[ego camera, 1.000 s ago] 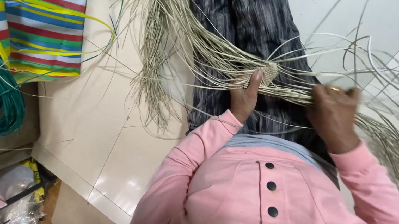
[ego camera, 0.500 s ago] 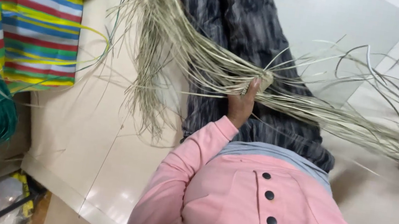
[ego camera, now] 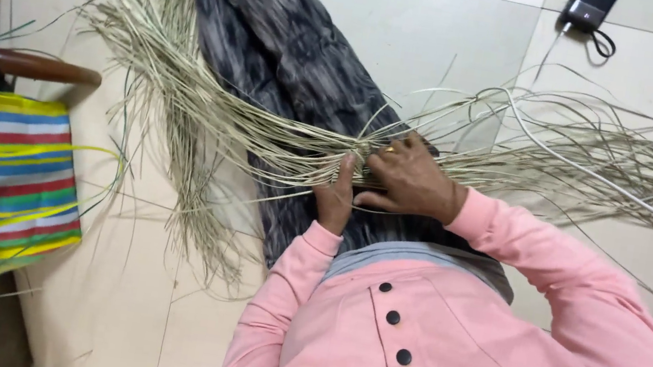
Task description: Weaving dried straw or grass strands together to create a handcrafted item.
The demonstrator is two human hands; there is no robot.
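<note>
Two hands meet over the lap of a seated person in a pink top, left hand (ego camera: 335, 198) gripping and right hand (ego camera: 406, 178) pinching a bundle of pale straw-like weaving strands (ego camera: 265, 135) at its small woven centre, most strands fanning out loose, unwoven.

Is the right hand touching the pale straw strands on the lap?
Touching. The head view shows the right hand pressed onto the pale straw strands, fingers curled among them beside the left hand.
</note>
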